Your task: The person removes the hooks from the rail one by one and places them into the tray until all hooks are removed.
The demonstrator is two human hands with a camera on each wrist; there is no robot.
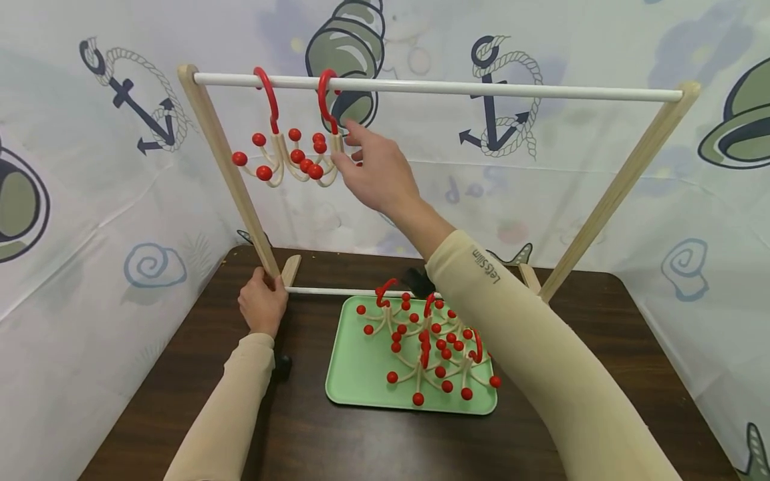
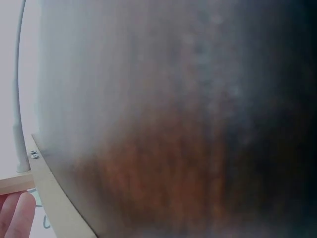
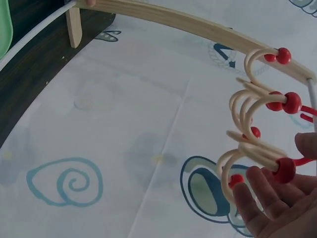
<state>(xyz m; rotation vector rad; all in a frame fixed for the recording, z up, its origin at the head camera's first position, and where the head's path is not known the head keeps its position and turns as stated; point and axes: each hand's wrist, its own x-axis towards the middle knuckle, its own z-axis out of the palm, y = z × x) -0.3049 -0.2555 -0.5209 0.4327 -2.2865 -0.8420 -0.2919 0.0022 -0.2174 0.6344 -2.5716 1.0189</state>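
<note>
Two hangers, each a red hook with cream curved arms tipped by red balls, hang from a white rod [image 1: 457, 87] at its left end. My right hand [image 1: 381, 170] is beside the second hanger [image 1: 329, 107], its fingertips right at the stem under the hook. In the right wrist view the thumb and fingers of that hand stand spread apart, with the hanger's red balls between and near them. The first hanger [image 1: 271, 103] hangs to the left. My left hand [image 1: 263, 304] grips the foot of the left wooden post [image 1: 231, 180].
On the dark table [image 1: 355, 444] a green tray [image 1: 355, 381] carries several more such hangers. The right wooden post [image 1: 619, 194] leans outward, and a lower white bar [image 1: 325, 291] runs behind the tray. A patterned cloth [image 1: 601, 40] covers the walls.
</note>
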